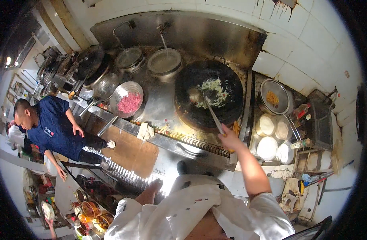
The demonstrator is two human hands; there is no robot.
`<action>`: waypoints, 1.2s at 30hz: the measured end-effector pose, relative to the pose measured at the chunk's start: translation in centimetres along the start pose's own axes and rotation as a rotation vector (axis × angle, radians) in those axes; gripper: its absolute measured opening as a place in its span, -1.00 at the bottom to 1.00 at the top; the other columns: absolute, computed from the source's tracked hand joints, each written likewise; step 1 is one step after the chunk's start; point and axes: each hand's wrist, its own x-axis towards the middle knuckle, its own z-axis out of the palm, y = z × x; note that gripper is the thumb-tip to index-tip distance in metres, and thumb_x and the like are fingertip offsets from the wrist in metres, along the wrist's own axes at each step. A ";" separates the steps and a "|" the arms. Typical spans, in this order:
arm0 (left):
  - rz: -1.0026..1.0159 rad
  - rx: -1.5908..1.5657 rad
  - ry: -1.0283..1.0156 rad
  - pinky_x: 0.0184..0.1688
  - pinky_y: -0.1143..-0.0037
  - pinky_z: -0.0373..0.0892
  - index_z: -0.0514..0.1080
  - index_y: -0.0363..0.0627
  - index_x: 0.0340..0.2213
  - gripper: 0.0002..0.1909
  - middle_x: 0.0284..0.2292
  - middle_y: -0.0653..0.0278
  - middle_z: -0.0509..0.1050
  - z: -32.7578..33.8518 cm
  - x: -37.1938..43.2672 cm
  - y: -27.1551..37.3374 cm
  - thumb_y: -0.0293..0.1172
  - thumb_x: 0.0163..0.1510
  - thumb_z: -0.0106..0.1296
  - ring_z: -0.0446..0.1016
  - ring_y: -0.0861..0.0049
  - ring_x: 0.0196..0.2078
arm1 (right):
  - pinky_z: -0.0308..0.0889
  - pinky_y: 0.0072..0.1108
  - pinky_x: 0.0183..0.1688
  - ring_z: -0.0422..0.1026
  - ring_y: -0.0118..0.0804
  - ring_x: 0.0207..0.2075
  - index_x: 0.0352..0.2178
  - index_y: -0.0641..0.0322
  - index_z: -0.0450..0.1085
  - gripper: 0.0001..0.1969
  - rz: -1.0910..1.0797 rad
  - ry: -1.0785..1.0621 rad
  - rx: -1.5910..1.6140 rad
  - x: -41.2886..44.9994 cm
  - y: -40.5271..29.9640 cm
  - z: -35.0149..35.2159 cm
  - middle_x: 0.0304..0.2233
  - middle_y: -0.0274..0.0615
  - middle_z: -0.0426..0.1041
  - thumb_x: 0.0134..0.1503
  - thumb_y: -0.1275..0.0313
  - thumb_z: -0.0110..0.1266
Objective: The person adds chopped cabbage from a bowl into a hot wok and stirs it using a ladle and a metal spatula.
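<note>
My right hand (230, 138) is closed around the handle of a long metal ladle (212, 112). The ladle's bowl rests inside a large black wok (189, 112), at the left side of some chopped pale green and white food (215, 90). My left hand (155, 186) hangs low at my side, away from the stove. It is small and partly in glare, so its fingers do not show clearly.
Left of the wok, a perforated strainer (128, 87) holds pink shredded meat (130, 103). Water runs from a tap (163, 37) into a covered pot (164, 61). Several seasoning tubs (266, 148) stand at right. A co-worker (56, 126) leans at far left. A folded cloth (145, 131) lies on the stove edge.
</note>
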 end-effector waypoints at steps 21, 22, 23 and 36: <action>-0.485 -0.583 -0.239 -0.16 0.37 0.43 0.43 -0.16 -0.29 -0.79 -0.40 0.07 0.56 9.2 23.9 -6.1 -0.37 0.19 -0.18 0.51 0.42 -0.32 | 0.46 -0.53 -0.45 0.49 -0.38 -0.51 0.37 -0.09 -0.14 -0.25 0.361 0.321 -0.092 1.7 -5.3 1.6 0.03 0.05 0.46 0.24 0.46 0.03; -0.519 -0.626 -0.236 -0.16 0.37 0.43 0.43 -0.16 -0.28 -0.79 -0.39 0.07 0.56 9.4 25.8 -6.0 -0.36 0.19 -0.17 0.51 0.41 -0.31 | 0.33 -0.59 -0.62 0.30 -0.53 -0.70 0.38 -0.11 -0.14 -0.28 0.160 0.304 0.062 1.7 -0.5 2.7 -0.27 -0.15 0.54 0.28 0.41 0.00; -0.572 -0.664 -0.223 -0.15 0.37 0.43 0.43 -0.16 -0.27 -0.79 -0.39 0.07 0.56 9.5 27.0 -6.6 -0.35 0.19 -0.17 0.51 0.40 -0.30 | 0.26 -0.63 -0.62 0.23 -0.59 -0.68 0.37 -0.09 -0.11 -0.32 0.218 0.256 -0.014 0.8 -2.7 4.0 -0.52 -0.38 0.38 0.30 0.37 -0.02; -0.732 -1.007 -0.139 -0.11 0.35 0.44 0.46 -0.17 -0.18 -0.69 -0.30 0.02 0.56 6.5 24.6 -2.8 -0.23 0.15 -0.06 0.53 0.28 -0.22 | 0.12 -0.77 -0.47 0.14 -0.64 -0.50 0.35 0.15 -0.05 -0.35 0.082 0.335 -0.133 -5.7 1.0 0.2 -0.27 -0.46 0.35 0.26 0.61 -0.09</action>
